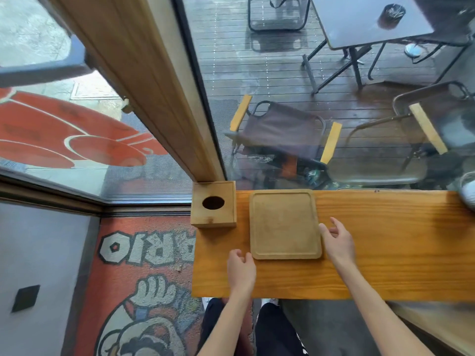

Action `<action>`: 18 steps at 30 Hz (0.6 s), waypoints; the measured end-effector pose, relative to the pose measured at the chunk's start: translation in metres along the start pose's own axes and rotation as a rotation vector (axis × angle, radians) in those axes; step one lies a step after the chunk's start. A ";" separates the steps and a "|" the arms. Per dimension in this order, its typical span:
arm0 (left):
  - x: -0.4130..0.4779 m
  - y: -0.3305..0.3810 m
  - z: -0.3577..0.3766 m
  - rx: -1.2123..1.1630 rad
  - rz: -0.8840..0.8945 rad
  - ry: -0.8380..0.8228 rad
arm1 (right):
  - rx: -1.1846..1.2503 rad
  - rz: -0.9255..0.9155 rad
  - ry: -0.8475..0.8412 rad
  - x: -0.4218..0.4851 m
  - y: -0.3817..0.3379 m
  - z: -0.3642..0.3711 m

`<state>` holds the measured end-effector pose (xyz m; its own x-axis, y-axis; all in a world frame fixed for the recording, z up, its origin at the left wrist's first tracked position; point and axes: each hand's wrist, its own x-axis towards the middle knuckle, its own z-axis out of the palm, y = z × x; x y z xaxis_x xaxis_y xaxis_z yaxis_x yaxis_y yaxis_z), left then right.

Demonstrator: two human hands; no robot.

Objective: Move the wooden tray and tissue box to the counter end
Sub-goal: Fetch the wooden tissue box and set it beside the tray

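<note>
A flat wooden tray (284, 224) with a raised rim lies on the orange wooden counter (385, 247), near its left end. To its left, at the counter's far-left corner against the window post, stands a square wooden tissue box (213, 204) with an oval hole on top. My left hand (241, 269) hovers by the tray's near-left corner, fingers apart, holding nothing. My right hand (338, 243) sits just right of the tray's right edge, fingers spread, fingertips close to the rim. Whether either hand touches the tray is unclear.
A glass window runs along the counter's far edge, with a wooden post (164, 98) meeting the tissue box. A white object (469, 194) sits at the counter's far right. The counter's left edge drops to a painted floor (144, 278).
</note>
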<state>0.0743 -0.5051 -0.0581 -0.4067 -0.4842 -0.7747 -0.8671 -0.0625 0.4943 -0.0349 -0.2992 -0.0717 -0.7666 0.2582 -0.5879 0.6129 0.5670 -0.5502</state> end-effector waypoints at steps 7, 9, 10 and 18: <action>0.003 0.015 0.019 -0.082 -0.020 -0.077 | 0.069 0.030 -0.163 0.010 -0.010 0.012; 0.002 0.016 0.019 -0.097 -0.014 -0.105 | 0.064 0.034 -0.155 0.010 -0.010 0.014; 0.002 0.015 0.019 -0.108 -0.009 -0.111 | 0.062 0.029 -0.150 0.010 -0.010 0.014; 0.008 0.001 -0.003 -0.155 0.014 -0.072 | 0.046 -0.021 -0.177 0.008 -0.018 0.033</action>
<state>0.0713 -0.5115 -0.0630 -0.4431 -0.4225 -0.7907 -0.8084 -0.1929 0.5561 -0.0459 -0.3335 -0.0861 -0.7362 0.1021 -0.6690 0.6080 0.5339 -0.5876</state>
